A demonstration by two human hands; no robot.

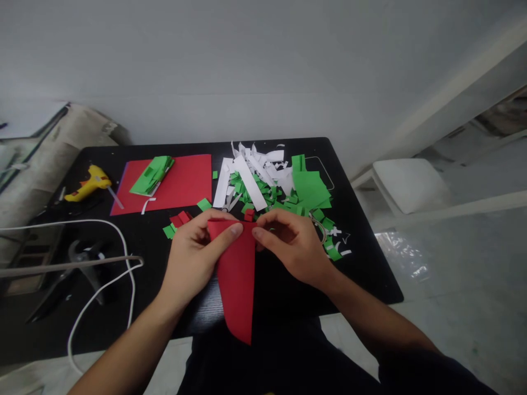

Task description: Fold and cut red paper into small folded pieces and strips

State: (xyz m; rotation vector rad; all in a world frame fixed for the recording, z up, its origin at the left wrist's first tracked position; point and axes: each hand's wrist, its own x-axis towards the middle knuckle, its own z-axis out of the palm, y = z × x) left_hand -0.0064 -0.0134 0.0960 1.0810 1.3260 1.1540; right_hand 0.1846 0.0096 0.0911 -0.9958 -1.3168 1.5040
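Observation:
A long piece of red paper [236, 280] hangs over the table's front part, its lower end reaching past the edge near my lap. My left hand [195, 252] grips its top left part, thumb on the near face and fingers behind. At the top right corner, my right hand [294, 244] pinches the paper between thumb and forefinger. Just behind the paper lies a small folded red piece [249, 215]. Scissors [231, 202] rest beyond my left hand, partly covered by scraps. Small red strips [180, 219] lie beside my left knuckles.
On the black table [358, 274] are a yellow glue gun [91, 184], red sheets [189, 184] under folded green paper [153, 175], white strips [250, 181] and green scraps [313, 189]. White cable [123, 241] loops near pliers-like tools [84, 263] at left. A white stool [411, 184] stands right.

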